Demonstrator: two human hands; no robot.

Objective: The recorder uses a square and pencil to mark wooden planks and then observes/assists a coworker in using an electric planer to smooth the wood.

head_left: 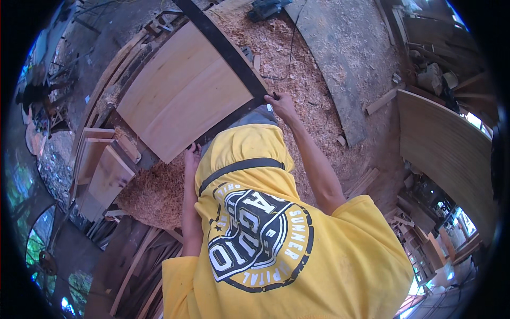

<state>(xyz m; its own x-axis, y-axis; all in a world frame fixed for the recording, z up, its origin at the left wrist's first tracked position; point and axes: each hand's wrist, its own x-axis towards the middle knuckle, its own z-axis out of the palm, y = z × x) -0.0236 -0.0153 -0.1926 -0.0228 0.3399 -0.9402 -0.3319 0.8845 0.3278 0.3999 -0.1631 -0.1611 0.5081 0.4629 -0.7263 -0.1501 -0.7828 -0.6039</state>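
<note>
A pale wooden panel [186,90] lies in front of me, slightly tilted in the view. Dark strips run along its right side and near edge and meet at a corner; whether they are a frame, a bar or the bench beneath, I cannot tell. My right hand [283,106] is closed at that near right corner, and a small dark bit shows at its fingers. Farther left, my left hand [192,155] has its fingers curled at the left end of the near dark strip [226,118], by the panel's near corner.
Wood shavings [313,95] cover the ground around the panel. A dark power tool [268,8] with a cable lies beyond. Boards [109,175] stand in a group at left, long strips [141,266] lie lower left, and a large curved-looking panel [449,154] stands at right.
</note>
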